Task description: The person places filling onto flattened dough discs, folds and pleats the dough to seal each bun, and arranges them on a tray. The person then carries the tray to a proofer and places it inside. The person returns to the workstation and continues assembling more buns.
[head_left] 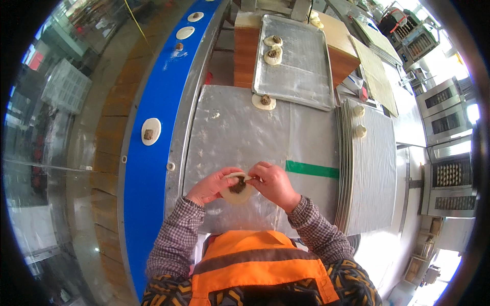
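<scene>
Over the metal table [219, 132], a round dough wrapper [236, 198] with brown filling [238, 185] in its middle is held up between my hands. My left hand [208, 187] cups it from the left, thumb and fingers closed on its far rim. With fingertips pinched together, my right hand [275, 184] grips the wrapper's upper right edge. The fold between the right fingertips is mostly hidden. Farther up, another filled dough round [264, 102] lies flat at the table's far edge, apart from both hands.
Along the left runs a blue conveyor belt [145, 188] carrying dough rounds, one with filling [151, 131]. A metal tray [306, 66] beyond the table bears filled rounds [273, 55]. At right, a stack of sheets [370, 178] holds two shaped buns [360, 131]. Green tape [312, 169] crosses the table.
</scene>
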Demonstrator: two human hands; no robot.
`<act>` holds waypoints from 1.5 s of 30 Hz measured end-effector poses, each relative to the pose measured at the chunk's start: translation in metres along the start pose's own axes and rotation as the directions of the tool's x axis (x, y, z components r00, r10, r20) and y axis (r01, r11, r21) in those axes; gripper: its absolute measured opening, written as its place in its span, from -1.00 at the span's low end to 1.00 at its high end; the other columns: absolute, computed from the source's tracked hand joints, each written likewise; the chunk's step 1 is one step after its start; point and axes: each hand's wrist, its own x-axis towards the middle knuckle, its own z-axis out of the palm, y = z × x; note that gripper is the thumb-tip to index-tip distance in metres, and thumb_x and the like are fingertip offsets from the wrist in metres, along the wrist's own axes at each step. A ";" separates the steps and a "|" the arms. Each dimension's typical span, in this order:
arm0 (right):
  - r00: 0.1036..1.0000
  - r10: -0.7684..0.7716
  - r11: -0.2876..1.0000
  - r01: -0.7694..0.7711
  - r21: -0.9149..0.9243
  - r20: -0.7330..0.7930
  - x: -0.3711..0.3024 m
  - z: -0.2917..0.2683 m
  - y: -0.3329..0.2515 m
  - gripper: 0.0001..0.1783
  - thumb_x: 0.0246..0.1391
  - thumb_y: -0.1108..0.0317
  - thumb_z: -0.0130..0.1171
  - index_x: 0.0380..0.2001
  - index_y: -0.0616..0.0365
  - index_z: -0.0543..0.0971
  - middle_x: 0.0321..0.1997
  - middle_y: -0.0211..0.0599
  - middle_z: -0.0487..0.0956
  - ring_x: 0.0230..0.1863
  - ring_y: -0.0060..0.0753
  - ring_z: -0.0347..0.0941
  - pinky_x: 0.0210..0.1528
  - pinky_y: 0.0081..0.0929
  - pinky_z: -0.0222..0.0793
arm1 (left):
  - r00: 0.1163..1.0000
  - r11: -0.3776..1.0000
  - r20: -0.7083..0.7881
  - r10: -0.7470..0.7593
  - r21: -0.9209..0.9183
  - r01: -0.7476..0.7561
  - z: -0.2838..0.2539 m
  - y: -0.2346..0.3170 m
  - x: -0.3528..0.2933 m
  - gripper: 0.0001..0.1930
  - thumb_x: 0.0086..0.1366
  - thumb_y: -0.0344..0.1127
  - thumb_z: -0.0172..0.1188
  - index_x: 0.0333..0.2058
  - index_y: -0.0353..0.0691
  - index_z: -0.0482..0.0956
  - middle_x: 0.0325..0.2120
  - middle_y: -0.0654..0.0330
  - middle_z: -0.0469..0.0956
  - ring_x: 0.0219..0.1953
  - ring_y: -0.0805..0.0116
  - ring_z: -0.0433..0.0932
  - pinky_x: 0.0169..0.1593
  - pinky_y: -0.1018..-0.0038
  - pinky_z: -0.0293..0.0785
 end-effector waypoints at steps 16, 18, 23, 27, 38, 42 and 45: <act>0.985 0.160 0.984 -0.165 0.070 0.062 -0.010 0.012 0.009 -0.86 0.07 0.43 0.19 -0.33 0.30 0.56 -0.46 -0.16 0.60 -0.43 -0.34 0.57 -0.38 -0.47 0.44 | 0.996 0.953 -0.074 0.045 0.301 -0.020 0.010 -0.007 0.002 -0.63 0.35 -0.28 0.12 0.10 -0.19 0.44 -0.07 0.12 0.53 -0.08 0.34 0.55 -0.07 0.48 0.54; 0.941 0.322 0.920 -0.336 0.201 0.099 -0.010 0.013 0.009 -0.86 0.10 0.47 0.20 -0.32 0.33 0.54 -0.50 -0.25 0.57 -0.46 -0.49 0.56 -0.41 -0.54 0.45 | 0.995 0.995 -0.076 0.065 0.079 -0.059 0.011 -0.014 -0.001 -0.64 0.35 -0.28 0.11 0.10 -0.17 0.44 -0.10 0.13 0.54 -0.14 0.35 0.58 -0.21 0.48 0.59; 0.953 0.276 0.909 -0.301 0.289 0.124 -0.009 0.016 0.007 -0.84 0.08 0.38 0.14 -0.32 0.27 0.56 -0.40 -0.12 0.61 -0.43 -0.26 0.58 -0.35 -0.42 0.47 | 0.981 0.942 -0.141 0.133 0.325 -0.081 0.013 -0.018 -0.002 -0.66 0.36 -0.29 0.08 0.09 -0.15 0.43 -0.24 0.16 0.58 -0.34 0.38 0.62 -0.47 0.48 0.57; 0.990 -0.141 0.969 0.143 -0.201 0.021 -0.007 0.018 0.003 -0.84 0.06 0.37 0.15 -0.33 0.25 0.57 -0.39 -0.10 0.60 -0.38 -0.06 0.54 -0.31 -0.30 0.46 | 0.992 0.874 -0.121 -0.040 0.476 0.094 0.009 -0.006 -0.002 -0.68 0.35 -0.26 0.07 0.06 -0.14 0.44 -0.29 0.18 0.58 -0.41 0.38 0.61 -0.48 0.47 0.56; 0.957 0.276 0.943 -0.288 0.170 0.090 -0.016 0.025 -0.001 -0.79 0.06 0.31 0.15 -0.32 0.24 0.56 -0.40 0.00 0.57 -0.36 0.08 0.50 -0.33 -0.20 0.42 | 0.993 0.945 -0.121 0.012 0.326 0.028 0.004 -0.017 -0.012 -0.64 0.32 -0.28 0.08 0.08 -0.16 0.43 -0.35 0.23 0.58 -0.51 0.45 0.56 -0.53 0.54 0.46; 0.995 0.073 0.997 -0.074 0.020 0.070 -0.015 0.034 0.003 -0.80 0.09 0.31 0.12 -0.30 0.22 0.55 -0.43 -0.01 0.56 -0.39 0.09 0.49 -0.35 -0.17 0.41 | 0.997 0.845 -0.073 -0.038 0.531 0.071 -0.003 -0.018 -0.003 -0.65 0.28 -0.26 0.10 0.03 -0.15 0.46 -0.41 0.26 0.57 -0.54 0.48 0.51 -0.56 0.55 0.42; 0.999 -0.032 0.997 0.034 -0.062 0.030 -0.016 0.039 0.005 -0.82 0.10 0.32 0.10 -0.32 0.22 0.55 -0.44 -0.04 0.56 -0.40 0.10 0.48 -0.35 -0.14 0.40 | 0.994 0.812 -0.025 -0.109 0.575 0.103 -0.005 -0.012 0.001 -0.66 0.27 -0.26 0.09 0.01 -0.16 0.46 -0.42 0.27 0.56 -0.56 0.49 0.49 -0.56 0.55 0.38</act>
